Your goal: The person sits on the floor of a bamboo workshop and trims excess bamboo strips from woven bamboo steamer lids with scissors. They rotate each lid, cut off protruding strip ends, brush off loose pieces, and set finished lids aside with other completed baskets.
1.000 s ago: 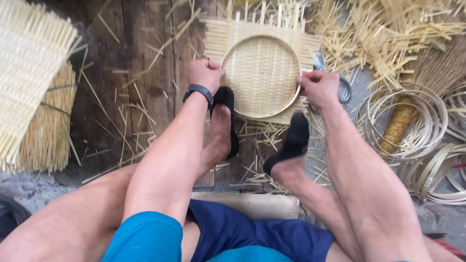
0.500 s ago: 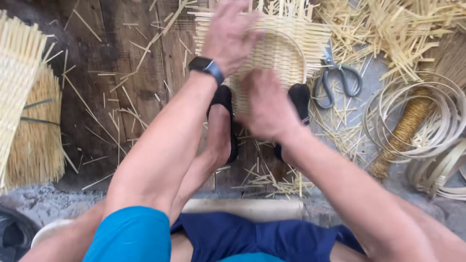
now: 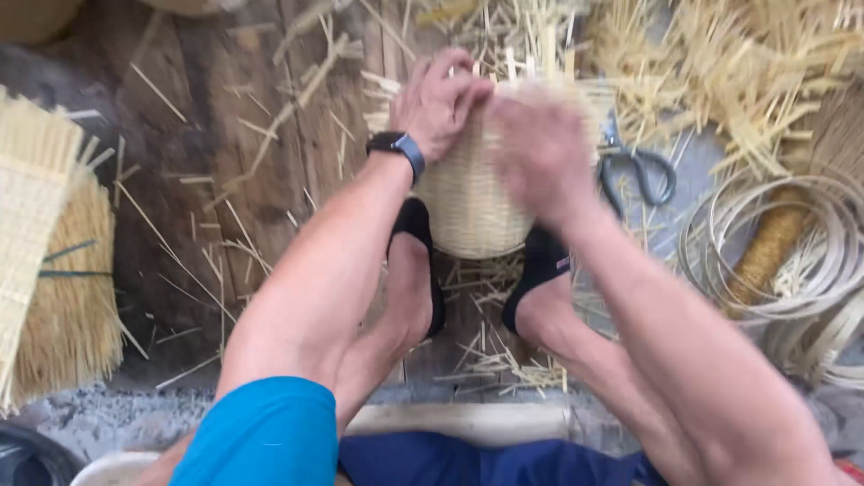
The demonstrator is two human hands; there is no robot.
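Grip, left hand (image 3: 438, 101): fingers curled over the upper rim of the woven basket (image 3: 470, 209), closed on it. Grip, right hand (image 3: 540, 148): blurred, pressed to the basket's right side; whether it clasps cannot be told. Basket: domed, pale cane, at 12 o'clock from the two feet in black slippers (image 3: 418, 261), on the plank floor (image 3: 225, 153). Scissors (image 3: 637, 166): at 3 o'clock of the basket. Coiled cane hoops (image 3: 792, 261): further out at 3 o'clock. Woven mat (image 3: 31, 216): at 9 o'clock, well apart.

Pale straw woven basket (image 3: 468, 211) — black wristwatch (image 3: 397, 146), black slippers (image 3: 416, 225), blue shorts (image 3: 261, 436).
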